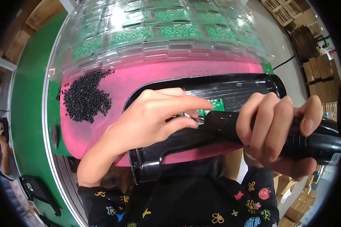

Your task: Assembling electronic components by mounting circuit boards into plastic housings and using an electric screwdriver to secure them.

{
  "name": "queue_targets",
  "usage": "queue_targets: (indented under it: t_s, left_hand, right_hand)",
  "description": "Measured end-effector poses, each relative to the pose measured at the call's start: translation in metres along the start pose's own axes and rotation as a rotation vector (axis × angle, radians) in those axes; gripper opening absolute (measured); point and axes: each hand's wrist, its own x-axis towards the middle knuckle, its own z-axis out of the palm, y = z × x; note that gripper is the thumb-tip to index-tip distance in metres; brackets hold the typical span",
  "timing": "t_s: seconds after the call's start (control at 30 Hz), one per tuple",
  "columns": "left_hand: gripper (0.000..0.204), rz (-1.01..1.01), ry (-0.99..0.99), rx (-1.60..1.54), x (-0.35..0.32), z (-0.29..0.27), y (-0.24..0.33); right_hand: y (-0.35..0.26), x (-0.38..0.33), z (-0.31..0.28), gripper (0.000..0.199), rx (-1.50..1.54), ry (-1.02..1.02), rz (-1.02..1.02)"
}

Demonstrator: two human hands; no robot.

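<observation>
Pink mat (140, 81), hand-hidden green board (216, 103)

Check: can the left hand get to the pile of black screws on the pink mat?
Probably yes. The left hand is at the green board, and the pink mat between it and the screw pile looks bare.

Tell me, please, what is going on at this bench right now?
A person is working on a long black plastic part that lies across a pink mat. The right hand grips a black powered screwdriver, its tip aimed at a small green circuit board set in the part. The left hand pinches at that same spot. A heap of small black screws sits on the mat, and clear trays of green boards stand behind.
</observation>
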Motion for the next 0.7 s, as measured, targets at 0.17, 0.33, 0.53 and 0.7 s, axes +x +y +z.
queue_targets:
  t_s: [0.17, 0.33, 0.53, 0.7]
  left_hand:
    - [0.13, 0.152, 0.126, 0.02, 0.008, -0.013, -0.009]
    - [0.07, 0.355, 0.346, 0.104, 0.0, -0.022, -0.034]
    - [0.034, 0.311, 0.428, 0.192, 0.0, -0.019, -0.022]
    - [0.036, 0.046, 0.236, 0.511, 0.007, -0.019, -0.012]
  right_hand:
    - [-0.029, -0.004, -0.014, 0.043, -0.286, 0.139, 0.231]
    - [-0.032, -0.018, -0.034, 0.042, -0.35, 0.249, 0.336]
    - [-0.023, -0.025, -0.036, 0.042, -0.354, 0.284, 0.357]
    - [-0.021, -0.026, -0.03, 0.041, -0.364, 0.251, 0.38]
